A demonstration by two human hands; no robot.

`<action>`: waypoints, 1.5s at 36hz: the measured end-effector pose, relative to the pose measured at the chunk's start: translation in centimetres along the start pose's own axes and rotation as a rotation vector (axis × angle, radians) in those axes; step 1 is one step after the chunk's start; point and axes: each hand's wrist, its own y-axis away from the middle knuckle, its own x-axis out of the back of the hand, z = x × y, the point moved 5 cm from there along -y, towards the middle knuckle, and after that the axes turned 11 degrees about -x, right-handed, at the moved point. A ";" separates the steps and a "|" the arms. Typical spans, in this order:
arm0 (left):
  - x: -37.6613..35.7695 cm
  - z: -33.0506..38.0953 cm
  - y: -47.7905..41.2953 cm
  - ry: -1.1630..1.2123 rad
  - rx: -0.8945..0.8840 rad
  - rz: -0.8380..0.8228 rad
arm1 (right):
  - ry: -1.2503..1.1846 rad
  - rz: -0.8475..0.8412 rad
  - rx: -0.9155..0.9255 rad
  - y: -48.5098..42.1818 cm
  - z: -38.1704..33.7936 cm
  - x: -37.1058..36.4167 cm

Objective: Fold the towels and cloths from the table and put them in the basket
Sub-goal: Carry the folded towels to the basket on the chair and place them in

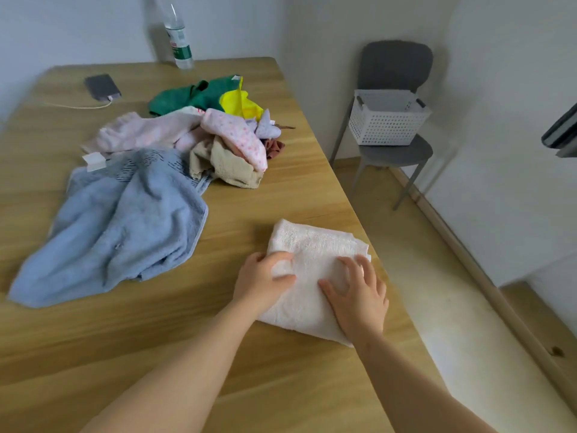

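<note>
A folded white towel (312,245) lies on the tabletop (281,189). The left hand (265,276) grips its left border with curled fingers, and the right hand (356,292) presses flat, fingers spread. Soft, light and floppy, it likely needs lifting from underneath. Left of it sprawls a blue towel (125,226). Beyond lies a cloth heap (231,142), and farther right the basket (387,120) sits on a chair (396,62).
</note>
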 end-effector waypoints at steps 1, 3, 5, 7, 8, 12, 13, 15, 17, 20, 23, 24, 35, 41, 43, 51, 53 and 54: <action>0.2 0.1 0.2 0.044 0.011 -0.025 | -0.033 0.010 -0.064 0.5 0.2 0.2; 0.3 0.2 0.4 0.125 0.028 -0.056 | -0.105 0.022 -0.205 1.3 0.6 0.5; 0.1 0.3 0.9 0.190 0.042 -0.083 | -0.132 0.000 -0.325 1.9 1.0 0.8; -0.3 0.3 1.3 0.223 0.053 -0.094 | -0.164 -0.055 -0.399 2.3 1.5 0.9; -0.6 0.3 1.3 0.247 0.060 -0.090 | -0.192 -0.084 -0.425 2.3 1.8 1.0; -1.8 1.0 1.2 0.393 0.127 -0.088 | -0.332 -0.210 -0.471 1.2 3.3 1.4; -2.3 1.5 1.1 0.435 0.137 -0.095 | -0.381 -0.223 -0.483 0.7 3.8 1.7; -3.5 2.7 0.6 0.474 0.138 -0.108 | -0.504 -0.248 -0.517 -0.3 5.1 2.7; -4.9 4.5 -0.1 0.487 0.131 -0.118 | -0.612 -0.292 -0.553 -1.4 6.6 4.2; -7.6 8.3 -1.9 0.514 0.112 -0.140 | -0.767 -0.344 -0.616 -3.4 9.5 7.0; -11.0 12.8 -4.1 0.533 0.064 -0.151 | -0.866 -0.381 -0.637 -6.2 12.8 10.6; -12.3 14.3 -4.9 0.531 0.048 -0.153 | -0.885 -0.391 -0.638 -7.4 14.0 12.0; -25.6 28.9 -11.2 0.518 0.058 -0.113 | -0.886 -0.310 -0.483 -19.5 24.0 27.7; -27.9 31.9 -15.9 0.544 0.093 -0.059 | -0.888 -0.275 -0.396 -25.2 24.5 30.8; -28.2 32.7 -18.1 0.565 0.109 -0.028 | -0.891 -0.262 -0.358 -27.6 23.9 31.8; -27.8 35.4 -29.3 0.603 0.102 0.083 | -0.805 -0.277 -0.216 -40.3 19.0 33.1; -27.2 36.0 -33.0 0.608 0.095 0.111 | -0.788 -0.280 -0.201 -44.0 17.3 33.2; -26.8 36.3 -34.8 0.611 0.094 0.122 | -0.774 -0.286 -0.202 -45.8 16.4 33.2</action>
